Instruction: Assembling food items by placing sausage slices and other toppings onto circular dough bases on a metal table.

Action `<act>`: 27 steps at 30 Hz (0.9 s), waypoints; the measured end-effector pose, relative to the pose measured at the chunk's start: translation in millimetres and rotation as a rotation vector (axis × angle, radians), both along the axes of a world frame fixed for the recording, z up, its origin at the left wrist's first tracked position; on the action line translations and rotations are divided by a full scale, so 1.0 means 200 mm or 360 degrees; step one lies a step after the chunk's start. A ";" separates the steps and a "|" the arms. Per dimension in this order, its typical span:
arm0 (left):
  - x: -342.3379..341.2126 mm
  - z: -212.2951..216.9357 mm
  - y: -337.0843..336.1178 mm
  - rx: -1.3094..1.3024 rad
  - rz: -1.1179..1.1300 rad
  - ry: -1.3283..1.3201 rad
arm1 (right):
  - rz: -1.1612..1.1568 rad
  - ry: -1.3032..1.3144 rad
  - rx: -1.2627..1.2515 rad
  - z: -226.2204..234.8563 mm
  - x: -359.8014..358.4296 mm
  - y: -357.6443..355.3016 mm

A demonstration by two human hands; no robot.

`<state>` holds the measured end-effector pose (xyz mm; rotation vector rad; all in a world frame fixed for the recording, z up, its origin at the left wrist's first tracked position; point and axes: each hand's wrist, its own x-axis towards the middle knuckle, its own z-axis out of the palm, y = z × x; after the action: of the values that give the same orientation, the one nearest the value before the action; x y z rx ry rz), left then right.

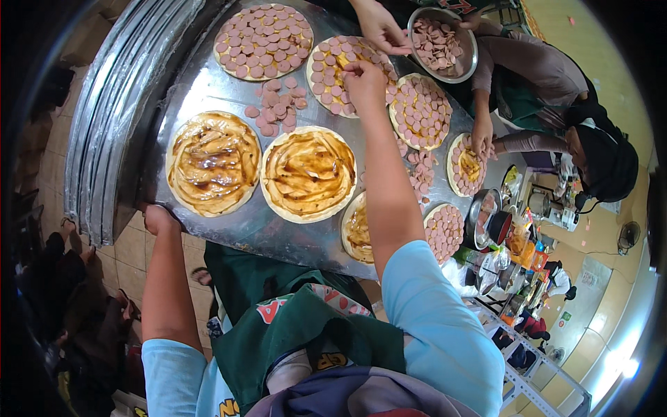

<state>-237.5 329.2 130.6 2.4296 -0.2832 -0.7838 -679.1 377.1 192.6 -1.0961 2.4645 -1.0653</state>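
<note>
My right hand reaches over a pizza base mostly covered with round pink sausage slices; its fingers are pinched near a bare yellow patch, and what they hold is hidden. At the metal table's near-left corner, my left hand is closed on the table edge, its fingertips partly hidden. Two bases with only brown and yellow sauce, one at left and one in the middle, lie on the near side. Between them and the far bases sits a loose heap of sausage slices.
Another person's hand touches a steel bowl of sausage slices at the far edge. A co-worker's hand works on a base at right. Stacked, plastic-wrapped metal trays stand left. A partly topped base lies under my right arm.
</note>
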 end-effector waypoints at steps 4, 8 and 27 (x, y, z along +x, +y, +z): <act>0.01 -0.02 -0.01 -0.0003 0.0012 0.0013 | 0.0008 0.0324 0.0072 -0.06 -0.04 -0.03; 0.04 -0.04 -0.01 0.0005 0.0029 -0.0048 | -0.0084 0.0260 0.0033 -0.04 -0.04 0.01; -0.05 0.10 0.01 0.0056 0.0007 -0.0032 | 0.0459 0.0297 0.0057 0.11 0.40 0.15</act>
<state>-247.2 330.4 150.2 2.4715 -0.2735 -0.7689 -599.0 407.5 214.1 -1.5445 2.3511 -0.8635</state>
